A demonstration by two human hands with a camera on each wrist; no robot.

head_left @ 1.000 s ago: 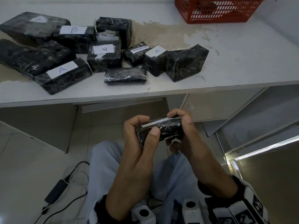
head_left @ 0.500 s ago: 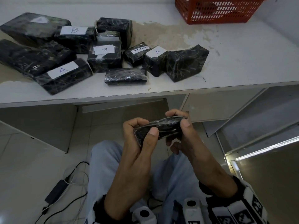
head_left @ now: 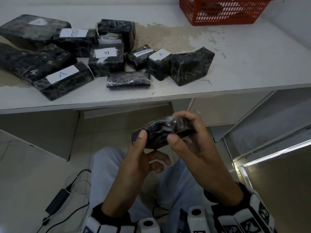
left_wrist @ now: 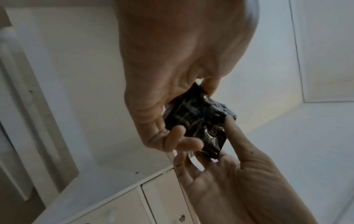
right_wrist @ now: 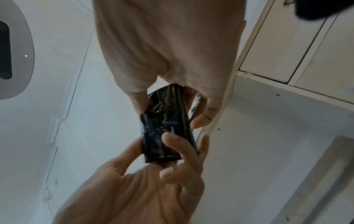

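The small black film-wrapped parcel (head_left: 161, 132) sits in both your hands, in the air below the front edge of the bench (head_left: 235, 68) and above your lap. It lies roughly level, with its long side running left to right and the right end a little higher.

Your left grip (head_left: 134, 158) pinches the parcel's left end. The thumb (head_left: 142, 134) lies on the near face, and the right wrist view shows a finger (right_wrist: 172, 141) across the opposite face. The other left fingers hang loosely curled under the parcel.

Your right grip (head_left: 193, 145) is closed round the right end. Its thumb (head_left: 173, 138) presses the near face, and its fingers (head_left: 190, 118) curl over the far top edge. The left wrist view shows the same parcel (left_wrist: 199, 124) held between the two hands, its film creased and shiny.

Behind your hands, the bench carries a loose cluster of similar black parcels:
- Nearest the edge is a flat unlabelled parcel (head_left: 128, 79).
- Just behind it is a small one marked EXCEPTION (head_left: 143, 55).
- Touching that one on its right is a small one marked A (head_left: 159, 64).
- A bulkier unlabelled block (head_left: 191, 66) leans against that one's right side.
- Further left are a square parcel marked B (head_left: 106, 59) and a long parcel marked A (head_left: 65, 81), with more stacked behind them.

A red slatted basket (head_left: 223, 12) stands at the bench's far right, well apart from the cluster. On the floor to your left, a black power adapter (head_left: 55, 202) lies with its cables.
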